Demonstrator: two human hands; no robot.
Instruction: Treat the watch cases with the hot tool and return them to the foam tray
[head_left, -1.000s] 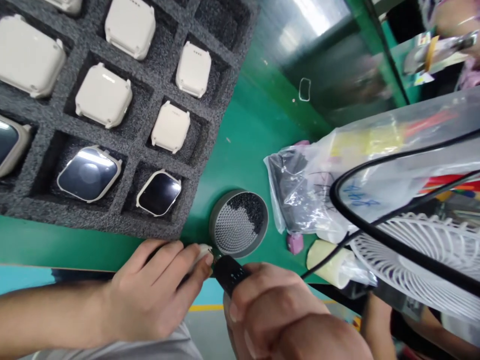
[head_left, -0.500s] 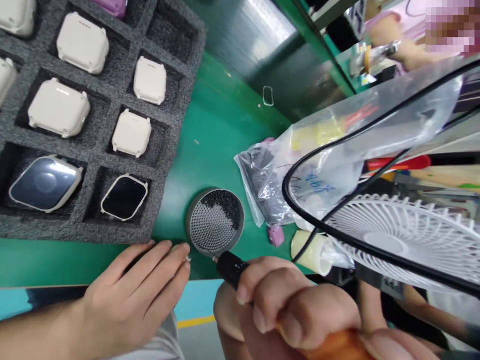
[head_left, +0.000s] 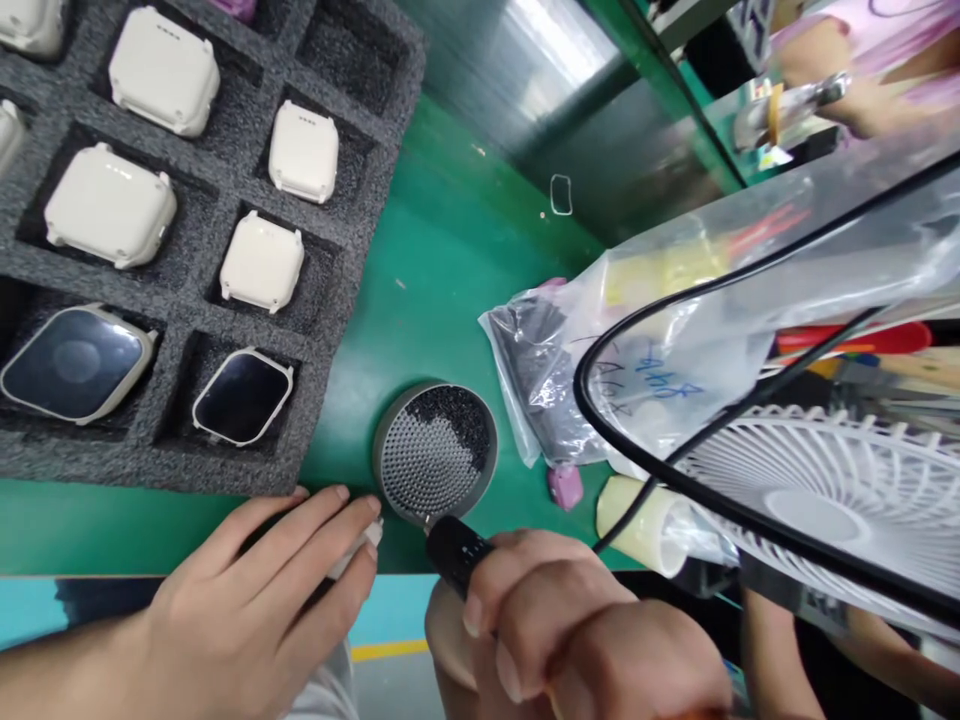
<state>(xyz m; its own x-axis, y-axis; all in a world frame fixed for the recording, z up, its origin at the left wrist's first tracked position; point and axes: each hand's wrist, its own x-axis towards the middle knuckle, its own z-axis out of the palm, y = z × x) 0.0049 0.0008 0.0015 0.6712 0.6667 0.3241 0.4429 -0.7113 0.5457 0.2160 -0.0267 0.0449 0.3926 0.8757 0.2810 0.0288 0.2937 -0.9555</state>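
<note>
My left hand (head_left: 247,590) rests at the table's front edge, its fingers shut on a small white watch part (head_left: 366,542) that they mostly hide. My right hand (head_left: 547,620) grips a black-handled pen-like tool (head_left: 456,555), and its thin tip reaches up to the rim of a round grey metal tin (head_left: 435,450). Black granules and a perforated mesh fill that tin. The tool tip stands just right of the white part, not touching it. Behind both hands lies a dark foam tray (head_left: 150,285) holding cream watch cases, such as one (head_left: 262,262) near its right side.
On the green bench top (head_left: 409,300) lie a clear plastic bag (head_left: 540,380) of black parts, a pink block (head_left: 566,487) and a cream roll (head_left: 637,525). A white fan grille (head_left: 825,500) and black cable stand right. A co-worker's hand (head_left: 795,110) shows at upper right.
The tool tip was against the white part a second ago; my left hand has since drawn it leftward and apart. The whole view has shifted, moving the tray and tin left.
</note>
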